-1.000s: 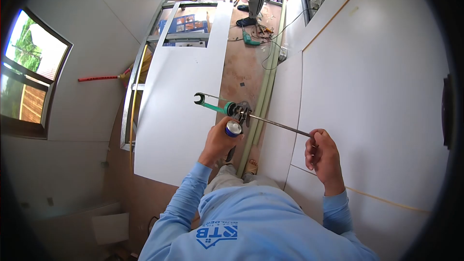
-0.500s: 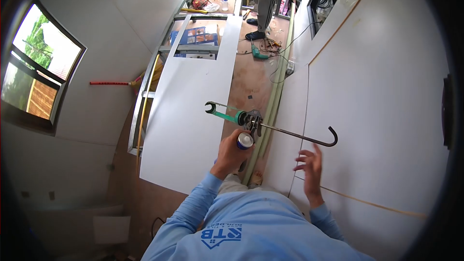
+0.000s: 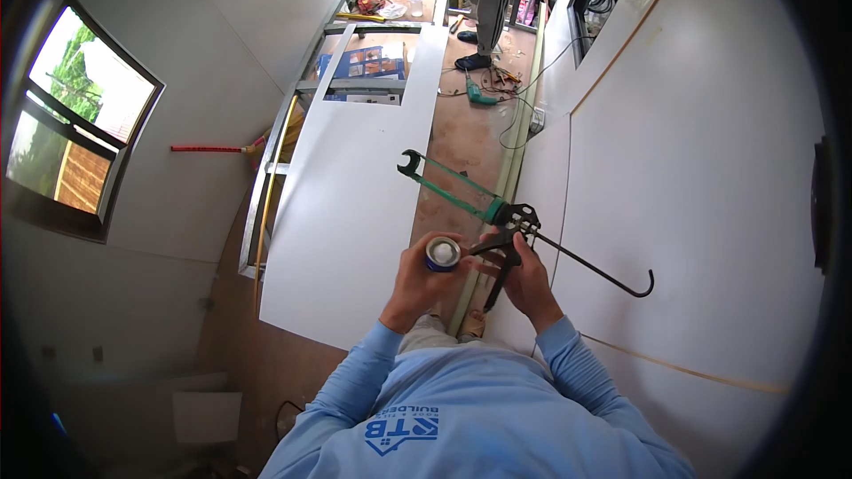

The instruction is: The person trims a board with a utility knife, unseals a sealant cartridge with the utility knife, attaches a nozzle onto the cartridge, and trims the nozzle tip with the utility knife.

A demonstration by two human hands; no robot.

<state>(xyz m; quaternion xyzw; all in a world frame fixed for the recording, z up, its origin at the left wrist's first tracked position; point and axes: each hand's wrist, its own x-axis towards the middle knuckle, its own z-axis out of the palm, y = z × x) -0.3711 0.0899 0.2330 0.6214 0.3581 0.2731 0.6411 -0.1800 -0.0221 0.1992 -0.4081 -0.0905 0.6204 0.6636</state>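
My left hand (image 3: 420,282) is wrapped round a blue tube (image 3: 443,254), whose pale round end faces up. Close beside it, my right hand (image 3: 524,280) grips the black handle of a green and black caulking gun (image 3: 510,216). The gun's open green cradle points up and left with no tube in it. Its rod, with a hooked end, sticks out to the lower right. Behind the gun lies a large white panel (image 3: 351,204) with a rectangular cutout near its far end.
A person (image 3: 488,13) stands at the far end, near a green drill (image 3: 479,95) and cables on the floor. Long pale green strips (image 3: 512,173) run along the floor beside the right-hand white wall (image 3: 683,177). A metal frame (image 3: 277,155) borders the panel; a red-handled broom (image 3: 209,149) is further left.
My right hand has left the rod and taken the gun's handle. The gun has moved right, apart from my left hand, which keeps the tube. The rod's hook has turned.
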